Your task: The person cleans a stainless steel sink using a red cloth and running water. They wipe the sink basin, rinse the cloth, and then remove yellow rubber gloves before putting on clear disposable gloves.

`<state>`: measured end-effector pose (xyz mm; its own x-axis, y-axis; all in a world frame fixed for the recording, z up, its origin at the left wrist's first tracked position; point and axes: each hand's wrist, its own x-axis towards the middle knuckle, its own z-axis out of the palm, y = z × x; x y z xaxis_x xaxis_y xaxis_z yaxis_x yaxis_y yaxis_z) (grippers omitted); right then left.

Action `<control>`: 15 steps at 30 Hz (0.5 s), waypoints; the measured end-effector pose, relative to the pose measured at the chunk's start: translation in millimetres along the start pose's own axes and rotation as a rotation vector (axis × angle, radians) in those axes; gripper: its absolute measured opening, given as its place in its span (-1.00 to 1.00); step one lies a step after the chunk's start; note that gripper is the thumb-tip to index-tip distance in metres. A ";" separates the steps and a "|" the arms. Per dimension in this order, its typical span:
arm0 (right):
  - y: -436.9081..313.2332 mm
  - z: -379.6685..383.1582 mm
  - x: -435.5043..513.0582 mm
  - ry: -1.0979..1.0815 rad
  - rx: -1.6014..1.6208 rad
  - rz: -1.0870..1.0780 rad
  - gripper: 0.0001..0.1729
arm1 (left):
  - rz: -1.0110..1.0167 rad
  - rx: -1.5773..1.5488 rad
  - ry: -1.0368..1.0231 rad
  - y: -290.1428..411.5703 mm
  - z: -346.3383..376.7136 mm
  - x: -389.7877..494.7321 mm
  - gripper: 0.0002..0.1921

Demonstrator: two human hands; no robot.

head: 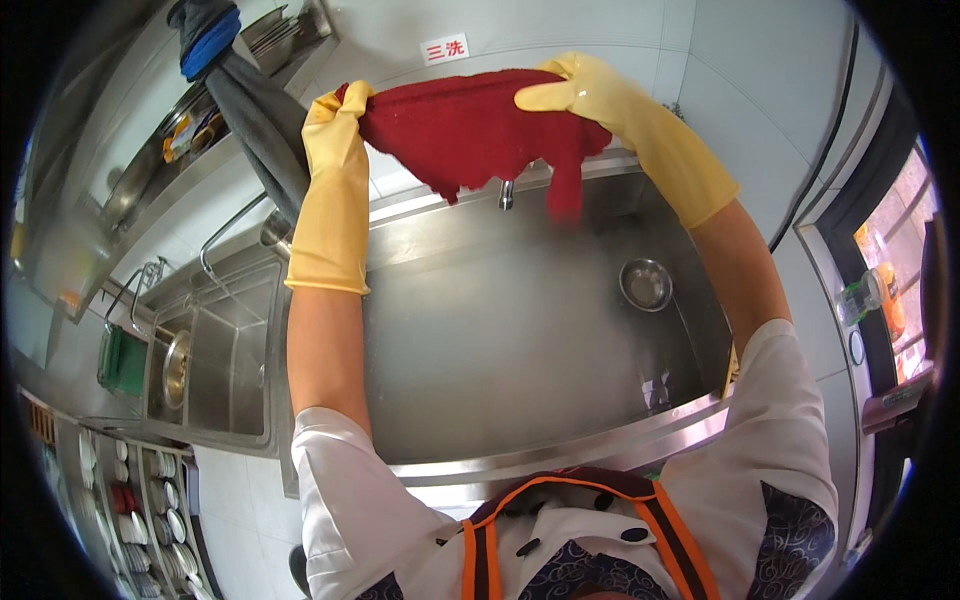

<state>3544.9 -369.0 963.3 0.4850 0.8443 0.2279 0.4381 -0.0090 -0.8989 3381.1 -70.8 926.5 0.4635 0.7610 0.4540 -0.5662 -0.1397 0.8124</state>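
A wet-looking red cloth (465, 131) is stretched between my hands, high above a large stainless steel sink (480, 337). In a yellow rubber glove, my left hand (341, 112) grips the cloth's left end. The right end is pinched by my right hand (559, 86), gloved the same way. The cloth's lower edge is ragged, and a strip hangs down at its right. Just below it shows the tip of a metal faucet (507, 195). A small round metal bowl or strainer (646, 285) sits at the right inside the sink.
Left of the large sink are smaller sink basins (229, 360) with a curved faucet (214, 247). Dark grey gloves or sleeves (255, 120) hang from a wall shelf (172, 184) holding metalware. A rack of dishes (142, 517) stands lower left. A window (896, 277) with a jar (862, 296) lies right.
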 end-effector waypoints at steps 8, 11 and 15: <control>105.3 -8.6 50.0 -0.137 -0.333 0.046 -0.57 | -0.371 0.523 -0.314 -98.2 -13.5 3.3 -0.70; 130.9 2.6 42.3 -0.119 -0.173 0.025 -0.75 | -0.391 0.476 -0.492 -118.0 -26.3 -31.8 -0.43; 134.8 25.7 40.8 -0.110 -0.197 0.066 -0.47 | -0.431 0.437 -0.646 -116.0 -2.2 -61.4 -0.24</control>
<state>3604.3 -322.0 841.8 0.4363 0.8919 0.1194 0.5528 -0.1610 -0.8176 3416.8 -99.9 803.6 0.9448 0.3159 0.0872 -0.0046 -0.2533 0.9674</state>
